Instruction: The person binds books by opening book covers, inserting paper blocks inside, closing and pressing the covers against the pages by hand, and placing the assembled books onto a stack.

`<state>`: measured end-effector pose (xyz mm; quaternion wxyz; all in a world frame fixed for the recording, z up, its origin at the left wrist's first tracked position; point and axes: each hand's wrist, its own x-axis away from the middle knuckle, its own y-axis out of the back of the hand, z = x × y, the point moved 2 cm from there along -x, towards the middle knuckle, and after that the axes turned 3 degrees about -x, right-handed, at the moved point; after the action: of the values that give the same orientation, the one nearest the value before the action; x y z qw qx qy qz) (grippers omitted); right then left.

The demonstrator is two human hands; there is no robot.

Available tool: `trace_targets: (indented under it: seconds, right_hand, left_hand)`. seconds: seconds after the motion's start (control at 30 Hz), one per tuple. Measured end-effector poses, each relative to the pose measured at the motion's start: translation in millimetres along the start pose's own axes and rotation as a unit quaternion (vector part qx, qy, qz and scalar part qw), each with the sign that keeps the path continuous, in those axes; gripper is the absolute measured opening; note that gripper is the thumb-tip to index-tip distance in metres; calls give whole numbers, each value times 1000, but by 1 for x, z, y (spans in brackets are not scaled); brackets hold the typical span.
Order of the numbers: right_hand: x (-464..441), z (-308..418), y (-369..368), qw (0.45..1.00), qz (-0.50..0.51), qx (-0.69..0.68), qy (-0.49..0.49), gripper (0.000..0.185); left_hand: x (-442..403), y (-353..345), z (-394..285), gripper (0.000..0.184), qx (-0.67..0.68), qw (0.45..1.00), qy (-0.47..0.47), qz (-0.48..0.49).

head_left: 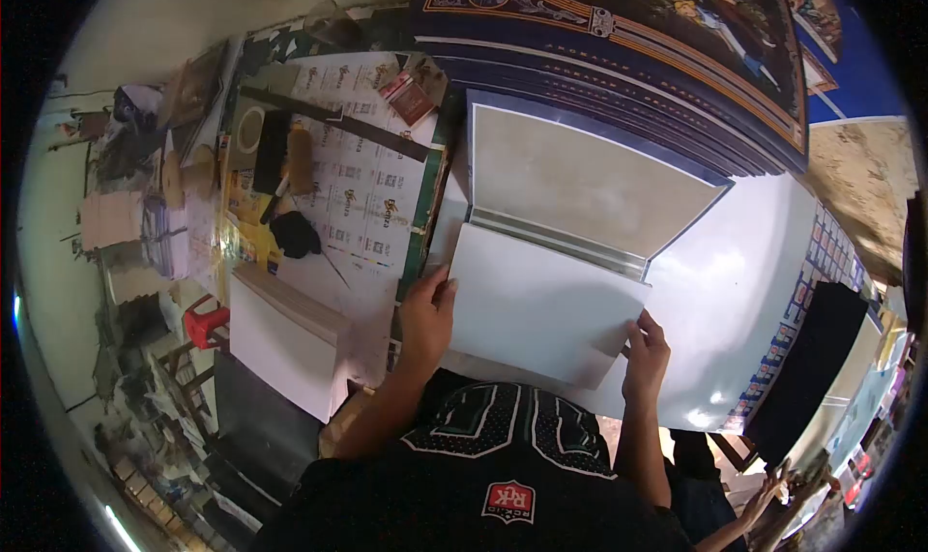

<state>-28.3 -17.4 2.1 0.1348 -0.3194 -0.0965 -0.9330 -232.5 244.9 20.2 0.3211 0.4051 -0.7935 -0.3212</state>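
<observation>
A white book block (541, 305) lies in front of me, its far edge along the spine of an open hardcover case (570, 175). The case's grey inner board tilts up against a stack of dark blue books. My left hand (428, 310) holds the block's left edge between thumb and fingers. At the block's right edge, my right hand (648, 349) pinches the side near the front corner. Whatever lies beneath the block is hidden.
Dark blue illustrated books (619, 98) are stacked at the back. On the left, a paper-covered board (358, 185) bears a brush and dark tools, with a thick paper stack (290, 344) nearer. A black strip (812, 368) lies right. Another person's hand (768, 494) shows lower right.
</observation>
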Motion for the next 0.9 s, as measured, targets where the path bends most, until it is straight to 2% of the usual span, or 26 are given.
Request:
trace_targets:
  seconds: [0.1,0.17,0.27,0.37,0.53,0.63,0.67,0.9]
  right_hand:
    - [-4,-2,2,1000,-9,24,-7,37]
    - [-7,-2,3,999,-4,53,-8,37]
    - [-5,3,-1,999,-10,46,-12,37]
    - [-6,2,-3,999,-23,42,-21,37]
    - [-9,3,2,993,-34,114,8,36]
    - [-11,4,0,992,-47,118,22,26]
    - [-13,2,2,991,-50,120,20,26]
    - [-21,-8,5,994,-38,105,14,26]
  left_hand:
    - [-3,-8,7,33,30,999,-12,-23]
    - [-4,-7,2,41,57,997,50,8]
    - [-5,-6,3,49,66,996,55,19]
    - [-5,-10,11,49,64,997,42,18]
    - [-4,-6,-3,47,61,997,56,9]
    - [-5,-5,-9,46,60,996,71,5]
    - [-5,-6,-8,45,69,993,93,3]
    - [-9,-12,2,46,57,995,84,11]
